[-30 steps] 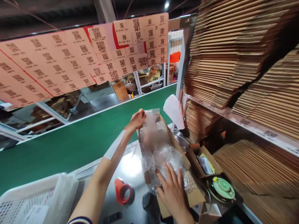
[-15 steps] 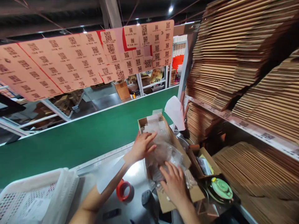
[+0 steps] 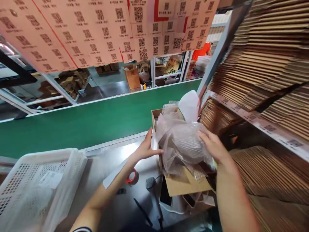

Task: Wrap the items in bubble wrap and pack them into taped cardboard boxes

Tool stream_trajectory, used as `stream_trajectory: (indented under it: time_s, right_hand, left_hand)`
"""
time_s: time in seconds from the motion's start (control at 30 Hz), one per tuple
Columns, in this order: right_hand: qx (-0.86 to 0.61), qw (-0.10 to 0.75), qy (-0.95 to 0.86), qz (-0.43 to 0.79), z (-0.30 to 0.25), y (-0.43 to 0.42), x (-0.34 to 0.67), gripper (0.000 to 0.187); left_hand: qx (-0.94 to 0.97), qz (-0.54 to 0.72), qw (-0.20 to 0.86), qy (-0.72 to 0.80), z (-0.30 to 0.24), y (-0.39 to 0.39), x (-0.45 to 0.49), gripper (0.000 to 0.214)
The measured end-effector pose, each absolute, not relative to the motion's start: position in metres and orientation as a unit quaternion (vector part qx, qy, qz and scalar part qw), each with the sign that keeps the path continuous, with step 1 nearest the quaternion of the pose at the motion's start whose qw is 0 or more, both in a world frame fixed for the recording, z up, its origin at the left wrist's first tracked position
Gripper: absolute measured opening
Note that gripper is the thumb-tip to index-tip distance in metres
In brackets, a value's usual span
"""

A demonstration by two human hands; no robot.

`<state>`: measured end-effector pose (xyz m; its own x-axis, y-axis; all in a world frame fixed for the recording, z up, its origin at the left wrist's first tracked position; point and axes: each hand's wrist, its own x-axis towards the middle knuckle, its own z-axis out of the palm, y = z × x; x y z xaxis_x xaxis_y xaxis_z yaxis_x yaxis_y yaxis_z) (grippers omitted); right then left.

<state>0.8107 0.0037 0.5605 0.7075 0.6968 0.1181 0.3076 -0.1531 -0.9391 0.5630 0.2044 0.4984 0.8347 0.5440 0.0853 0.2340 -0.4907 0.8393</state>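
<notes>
A cardboard box (image 3: 188, 183) with an open flap stands on the metal bench, full of clear bubble wrap (image 3: 188, 141) that bulges above its sides. My right hand (image 3: 214, 146) grips the wrap at its right edge, fingertips pressed into the plastic. At the box's left side is my left hand (image 3: 146, 146), thumb and fingers spread apart; the thumb tip meets the wrap's edge. A white paper strip (image 3: 114, 174) lies along my left forearm. What lies under the wrap is hidden.
A white plastic basket (image 3: 72, 180) stands at left. Red tape (image 3: 131, 176), a handheld scanner (image 3: 151, 183) and a phone (image 3: 166, 193) lie on the bench (image 3: 103, 167). Behind runs a green conveyor belt (image 3: 108, 116). Stacked flat cardboard (image 3: 270, 58) fills the right side; a QR-code board (image 3: 96, 35) hangs above.
The bubble wrap now bulges higher and wider over the box. My right hand has moved up to its right edge, while my left hand has come off the top to the box's left side.
</notes>
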Motion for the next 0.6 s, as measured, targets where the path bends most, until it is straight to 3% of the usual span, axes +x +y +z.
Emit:
stream_trajectory:
  time_s: [0.17, 0.23, 0.47, 0.6]
  right_hand:
    - [-0.745, 0.573, -0.278, 0.197, 0.58, -0.008, 0.821, 0.045]
    - [-0.758, 0.569, -0.269, 0.171, 0.582, -0.018, 0.826, 0.044]
    - [-0.75, 0.587, -0.232, 0.199, 0.57, -0.052, 0.837, 0.058]
    - [-0.733, 0.61, -0.225, 0.201, 0.563, -0.058, 0.832, 0.05]
  left_hand:
    - [0.808, 0.227, 0.468, 0.276, 0.503, 0.209, 0.577, 0.039]
    - [0.778, 0.268, 0.491, 0.286, 0.513, 0.22, 0.582, 0.025]
    - [0.544, 0.313, 0.723, 0.289, 0.571, 0.245, 0.602, 0.045]
    - [0.688, 0.27, 0.655, 0.159, 0.574, 0.225, 0.61, 0.087]
